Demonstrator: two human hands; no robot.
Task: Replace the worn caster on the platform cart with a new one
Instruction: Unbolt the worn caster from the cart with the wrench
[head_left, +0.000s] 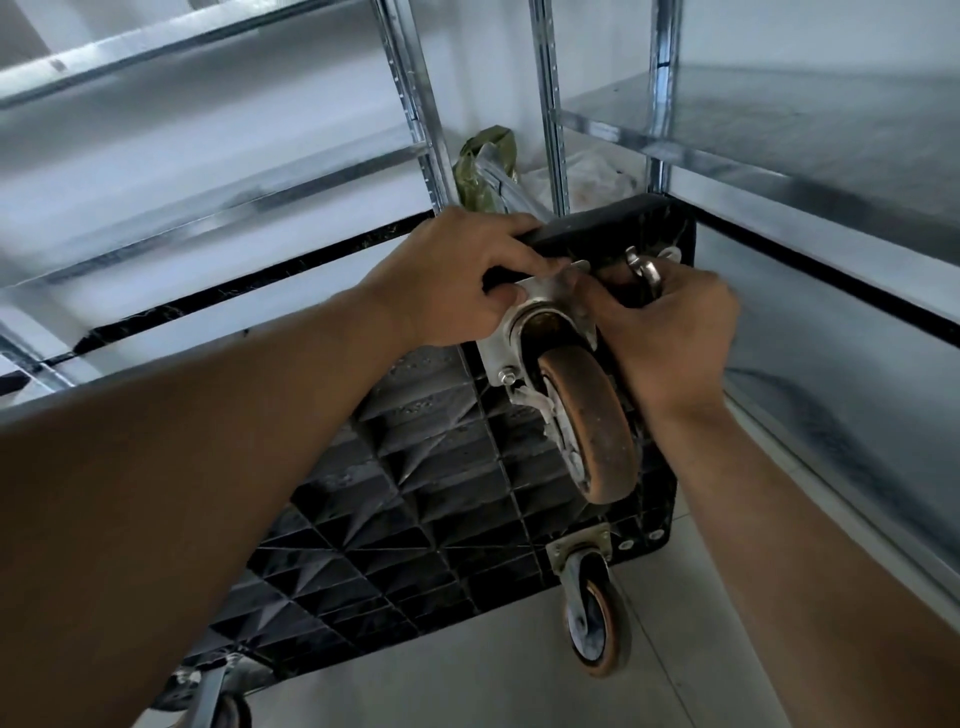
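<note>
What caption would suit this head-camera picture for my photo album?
The left hand grips the edge of the tipped platform cart; the right hand holds a wrench at the worn caster.

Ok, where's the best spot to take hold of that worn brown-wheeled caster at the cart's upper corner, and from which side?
Probably the silver metal fork under the flat mounting plate, coming from the left. The brown rubber wheel can spin and swivel, so it holds poorly, and the right hand with its metal wrench crowds the other side.

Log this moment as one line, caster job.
left hand grips platform cart edge | right hand holds wrench at mounting plate | worn caster mounted
</note>
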